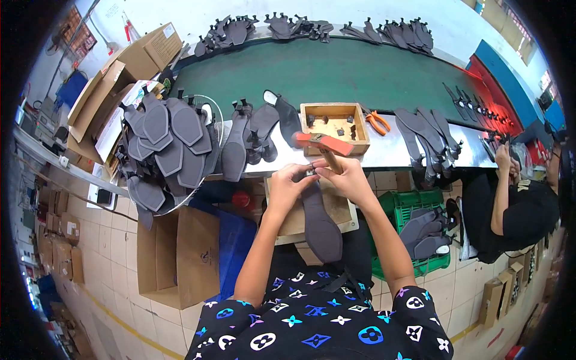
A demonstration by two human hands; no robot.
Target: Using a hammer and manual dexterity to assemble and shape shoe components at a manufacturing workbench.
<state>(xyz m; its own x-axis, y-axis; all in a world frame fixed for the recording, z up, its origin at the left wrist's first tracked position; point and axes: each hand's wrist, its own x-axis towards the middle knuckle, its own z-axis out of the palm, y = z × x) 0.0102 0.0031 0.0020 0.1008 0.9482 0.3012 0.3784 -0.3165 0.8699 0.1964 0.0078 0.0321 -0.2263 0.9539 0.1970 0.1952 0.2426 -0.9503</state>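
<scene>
A dark grey shoe sole (323,229) lies over a pale board (288,223) in front of me, its wide toe end toward my body. My left hand (289,185) is closed round the narrow heel end of the sole, where a small piece shows between the fingertips. My right hand (348,180) grips the wooden handle of a hammer (327,144), its red head pointing up and away. The right thumb and fingertips also meet at the heel end, close to the left ones. What lies under the fingers is partly hidden.
A wooden box (333,146) of small dark parts and orange-handled pliers (378,122) sit just beyond my hands. Piled soles (171,135) fill a round rack at left. A green conveyor belt (324,72) runs behind. A green crate (414,207) and another person (510,204) are at right.
</scene>
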